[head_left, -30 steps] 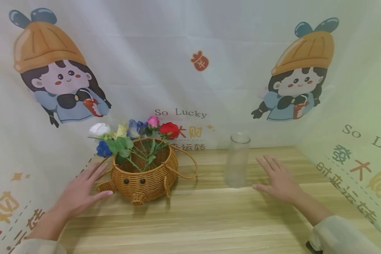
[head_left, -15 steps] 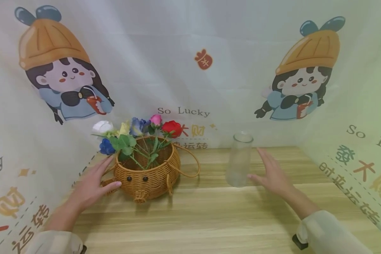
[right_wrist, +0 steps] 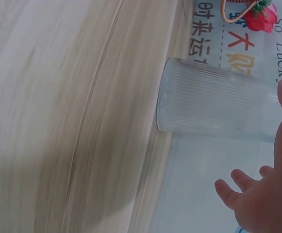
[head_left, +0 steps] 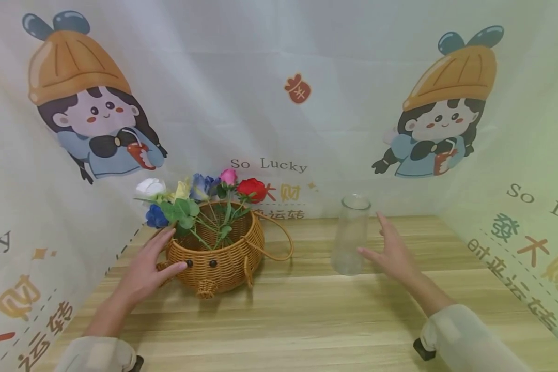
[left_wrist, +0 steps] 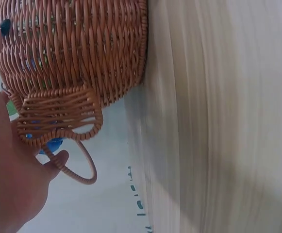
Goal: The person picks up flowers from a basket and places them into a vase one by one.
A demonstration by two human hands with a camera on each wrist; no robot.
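On the wooden table stands a brown wicker basket (head_left: pixel 214 271) shaped like a pig, with eyes and a snout on its front. Artificial flowers lean inside it: a red rose (head_left: pixel 251 190), a pink rosebud (head_left: pixel 229 177), a white flower (head_left: pixel 151 188), and yellow and blue ones. My left hand (head_left: pixel 144 268) is at the basket's left side, thumb before its front and fingers toward the back; the left wrist view shows the wicker ear (left_wrist: pixel 58 116) between them. A clear ribbed glass vase (head_left: pixel 351 237) stands upright. Just right of it, my right hand (head_left: pixel 395 253) is spread, thumb close to the glass.
A pale cloth (head_left: pixel 204 77) with printed cartoon figures hangs behind and at both sides. The wooden tabletop (head_left: pixel 279 325) extends between the basket and the vase and toward me. A wicker handle (head_left: pixel 283 237) loops out from the basket's right side.
My left hand has moved right, up to the basket's side. My right hand has moved left, closer to the glass vase. The basket and vase stand in place; the view has shifted slightly.
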